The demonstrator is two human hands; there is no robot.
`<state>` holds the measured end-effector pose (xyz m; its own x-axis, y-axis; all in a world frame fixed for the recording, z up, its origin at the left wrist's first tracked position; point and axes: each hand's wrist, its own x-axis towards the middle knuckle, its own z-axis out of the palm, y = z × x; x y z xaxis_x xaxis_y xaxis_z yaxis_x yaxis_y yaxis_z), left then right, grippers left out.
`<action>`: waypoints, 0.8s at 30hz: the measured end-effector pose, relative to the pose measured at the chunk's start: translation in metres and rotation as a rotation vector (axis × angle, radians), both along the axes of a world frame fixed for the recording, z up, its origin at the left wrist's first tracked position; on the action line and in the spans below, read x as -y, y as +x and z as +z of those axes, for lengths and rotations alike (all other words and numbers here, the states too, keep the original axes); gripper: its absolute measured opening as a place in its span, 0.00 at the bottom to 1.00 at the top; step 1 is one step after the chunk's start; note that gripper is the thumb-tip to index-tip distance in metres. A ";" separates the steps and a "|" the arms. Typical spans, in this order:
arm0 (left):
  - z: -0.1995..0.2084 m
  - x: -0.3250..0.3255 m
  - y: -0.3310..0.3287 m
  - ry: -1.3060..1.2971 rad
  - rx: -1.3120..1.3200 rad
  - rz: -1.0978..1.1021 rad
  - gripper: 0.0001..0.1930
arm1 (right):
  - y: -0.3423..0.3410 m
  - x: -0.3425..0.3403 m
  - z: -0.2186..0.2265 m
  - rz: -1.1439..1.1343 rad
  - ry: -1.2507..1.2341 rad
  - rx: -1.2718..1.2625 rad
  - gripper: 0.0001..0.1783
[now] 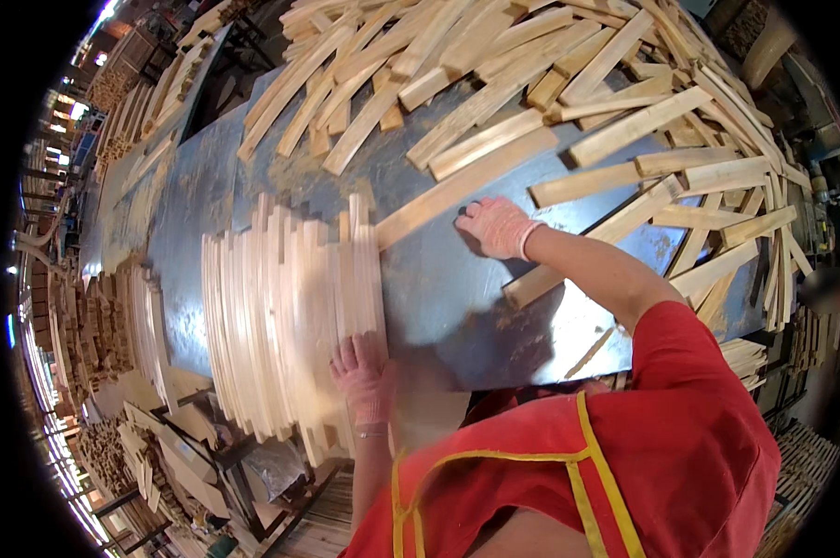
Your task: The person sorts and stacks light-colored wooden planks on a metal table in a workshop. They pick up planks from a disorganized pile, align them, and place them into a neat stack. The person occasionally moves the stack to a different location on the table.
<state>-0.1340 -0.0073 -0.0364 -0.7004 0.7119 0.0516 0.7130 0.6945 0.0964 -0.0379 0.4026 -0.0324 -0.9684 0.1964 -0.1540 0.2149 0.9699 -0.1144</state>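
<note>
My left hand (364, 381), in a pinkish knit glove, lies with its fingers stretched out on the right edge of a row of pale wooden slats (285, 325), set side by side on the metal table (438, 316). My right hand (499, 229), gloved alike, is over the middle of the table with its fingers curled in. A small dark thing or shadow shows at its fingertips; I cannot make out which. Just beyond that hand a longer wooden board (471, 186) lies slantwise, its near end against the row's right side.
A big loose heap of wooden pieces (494, 56) covers the table's far side and spreads down its right side. One slat (596, 242) passes under my right forearm. More wood stacks (94, 321) stand at the left. Sawdust (317, 177) lies on the tabletop.
</note>
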 end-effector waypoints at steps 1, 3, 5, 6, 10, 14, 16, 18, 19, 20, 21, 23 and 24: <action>0.003 0.002 0.002 -0.028 0.006 0.006 0.45 | 0.002 -0.001 0.002 0.027 -0.051 -0.072 0.28; 0.001 -0.006 0.003 0.006 -0.098 -0.039 0.39 | -0.026 -0.019 0.005 0.098 -0.127 -0.228 0.26; -0.003 -0.009 -0.001 0.051 -0.165 -0.080 0.35 | -0.060 -0.021 0.005 0.156 -0.083 -0.326 0.26; -0.002 -0.011 -0.002 0.049 -0.157 -0.088 0.33 | -0.067 -0.022 0.000 0.144 -0.042 -0.284 0.25; -0.003 -0.021 -0.005 0.021 -0.161 -0.094 0.27 | -0.060 -0.024 -0.010 0.130 -0.022 -0.069 0.24; 0.001 -0.024 0.002 0.028 -0.254 -0.149 0.24 | 0.039 0.010 -0.017 0.299 -0.011 -0.079 0.18; 0.008 -0.030 0.006 -0.043 -0.226 -0.120 0.25 | 0.080 0.012 -0.013 0.341 -0.095 -0.366 0.16; 0.013 -0.039 0.012 -0.076 -0.240 -0.091 0.27 | 0.098 -0.004 0.015 0.249 -0.239 -0.641 0.17; 0.007 -0.039 0.019 -0.066 -0.198 -0.088 0.32 | 0.097 -0.028 0.045 -0.060 -0.256 -0.435 0.22; -0.004 -0.036 0.031 -0.050 -0.156 -0.090 0.37 | 0.096 -0.057 0.070 -0.373 -0.263 -0.231 0.27; -0.012 -0.048 0.041 -0.029 -0.113 -0.109 0.42 | 0.108 -0.089 0.057 -0.705 -0.156 -0.435 0.36; 0.019 -0.120 0.078 0.107 0.217 -0.298 0.41 | 0.144 -0.156 -0.005 -1.243 0.260 -0.629 0.49; 0.017 -0.133 0.100 0.067 0.300 -0.299 0.41 | 0.136 -0.146 0.028 -1.428 -0.116 -0.563 0.53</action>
